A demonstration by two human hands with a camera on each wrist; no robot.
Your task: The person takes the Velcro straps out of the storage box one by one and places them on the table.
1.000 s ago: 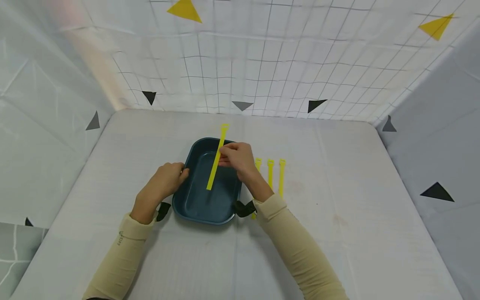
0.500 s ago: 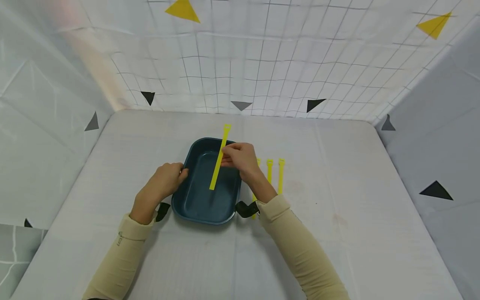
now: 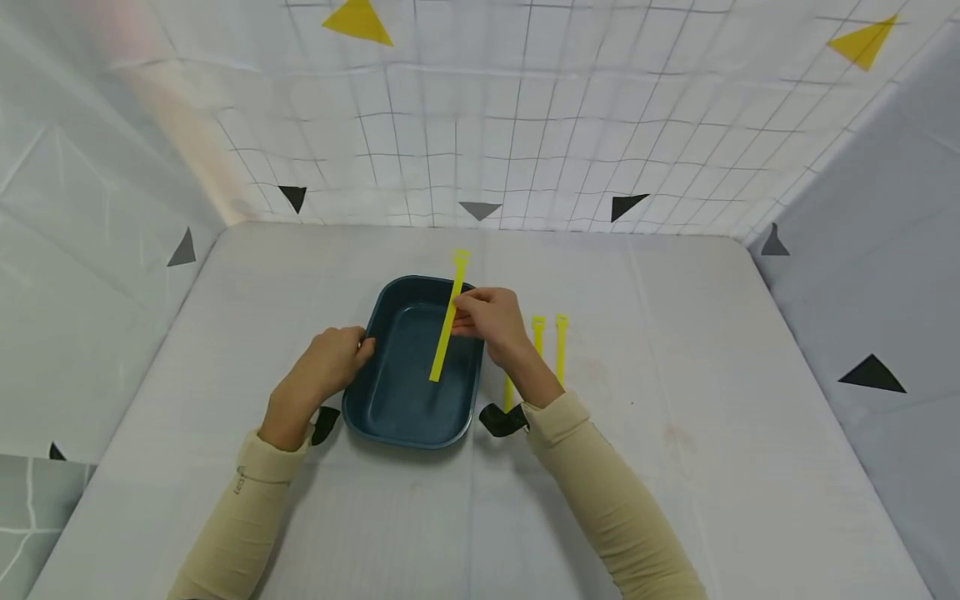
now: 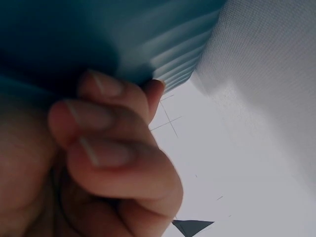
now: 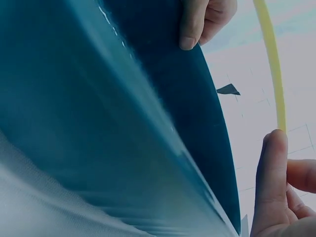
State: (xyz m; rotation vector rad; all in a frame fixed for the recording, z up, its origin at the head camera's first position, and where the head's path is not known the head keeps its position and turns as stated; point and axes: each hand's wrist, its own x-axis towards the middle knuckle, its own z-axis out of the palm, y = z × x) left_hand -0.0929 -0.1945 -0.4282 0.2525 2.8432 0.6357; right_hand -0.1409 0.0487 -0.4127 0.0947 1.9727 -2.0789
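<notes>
A dark blue rectangular tray (image 3: 397, 417) with rounded corners stands on the table. My left hand (image 3: 330, 362) grips its left rim. The thumb lies over the edge in the right wrist view, and curled fingers (image 4: 123, 163) rest against the outer wall in the left wrist view. Above the tray's right side, my right hand (image 3: 491, 321) pinches a flat yellow strap (image 3: 444, 342) near its middle between thumb and fingertips. The strap slants, its looped head pointing to the far side and its plain end over the tray's inside.
Right of the tray, more yellow straps (image 3: 562, 350) lie side by side on the white table (image 3: 720, 467), partly hidden by my right forearm. A white gridded sheet (image 3: 555, 125) hangs behind the table, with grey sheets at both sides.
My right hand has shifted slightly to the right with the yellow strap still pinched. The left hand and the tray have stayed in place.
</notes>
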